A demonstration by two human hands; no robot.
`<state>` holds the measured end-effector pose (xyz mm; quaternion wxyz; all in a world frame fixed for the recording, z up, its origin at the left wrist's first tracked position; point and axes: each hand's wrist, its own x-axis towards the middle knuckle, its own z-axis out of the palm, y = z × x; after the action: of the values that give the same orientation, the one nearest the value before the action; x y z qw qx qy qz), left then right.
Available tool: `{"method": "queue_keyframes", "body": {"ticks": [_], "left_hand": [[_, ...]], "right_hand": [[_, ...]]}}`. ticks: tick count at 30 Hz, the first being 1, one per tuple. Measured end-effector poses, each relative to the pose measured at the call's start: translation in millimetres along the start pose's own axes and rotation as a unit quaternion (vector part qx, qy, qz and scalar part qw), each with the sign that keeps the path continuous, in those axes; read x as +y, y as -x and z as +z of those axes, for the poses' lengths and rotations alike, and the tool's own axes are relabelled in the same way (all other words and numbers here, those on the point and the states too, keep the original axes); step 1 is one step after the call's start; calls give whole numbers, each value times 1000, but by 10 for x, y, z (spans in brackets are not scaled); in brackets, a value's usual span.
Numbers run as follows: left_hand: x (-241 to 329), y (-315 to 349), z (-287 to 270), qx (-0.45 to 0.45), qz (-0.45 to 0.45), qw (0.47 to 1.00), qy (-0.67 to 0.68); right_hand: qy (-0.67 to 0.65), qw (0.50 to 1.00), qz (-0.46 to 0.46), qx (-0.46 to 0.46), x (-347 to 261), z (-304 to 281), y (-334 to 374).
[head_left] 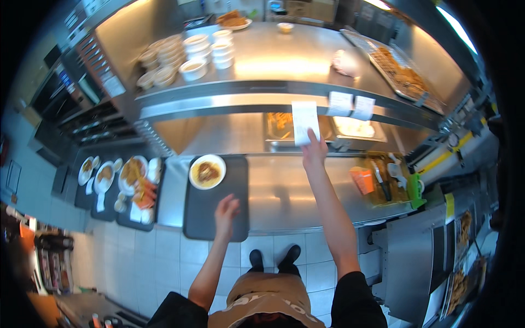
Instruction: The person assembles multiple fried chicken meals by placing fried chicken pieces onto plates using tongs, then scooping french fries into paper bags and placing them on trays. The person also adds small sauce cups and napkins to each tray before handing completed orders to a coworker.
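Observation:
My right hand (315, 148) reaches forward, closed on a white paper order slip (304, 119) at the rail (246, 101) of the upper shelf. Two more white slips (340, 103) hang on the rail, just right of the one I hold. Over a dark tray (216, 218) on the counter, my left hand (226, 212) hovers slightly blurred, fingers loosely apart and nothing in them. On the same tray, beyond that hand, stands a white bowl (194, 176) with brown and yellow food.
Stacked white cups (194, 70) and a plate of fried food (233, 21) sit on the upper shelf. Trays with filled plates (126, 188) stand left. At right are an orange carton (361, 179), utensils in a pan (381, 179) and a rack of fried pieces (402, 74).

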<state>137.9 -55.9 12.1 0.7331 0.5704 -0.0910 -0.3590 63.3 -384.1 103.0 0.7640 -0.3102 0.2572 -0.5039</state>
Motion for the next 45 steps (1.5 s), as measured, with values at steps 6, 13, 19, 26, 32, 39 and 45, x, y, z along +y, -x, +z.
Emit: {"method": "queue_keyframes", "body": {"ticks": [6,13,19,26,32,39,45], "left_hand": [[-188,179,-338,-174,-8,983,-54],[-1061,-412,-616,6,-7,985,-173],[-1563,-969,-110,36,24,960,-276],[-1622,-1084,159,83,66,925,-365],[-1703,-727,257,174,247,839,-453],[-2223,526,1308,-124,270,842,-449],[-3074,1831,2938,-625,151,586,-493]], "right_hand": [[310,944,106,-43,1433,-981,2309],[419,872,144,-208,1696,-1486,3029],[542,828,124,-74,710,-2968,3525],[637,677,240,278,-8,-4729,4995],[472,644,422,428,220,-5577,6042],[394,682,329,521,268,-6133,5576],[503,721,296,374,-916,-7344,5128]]}}
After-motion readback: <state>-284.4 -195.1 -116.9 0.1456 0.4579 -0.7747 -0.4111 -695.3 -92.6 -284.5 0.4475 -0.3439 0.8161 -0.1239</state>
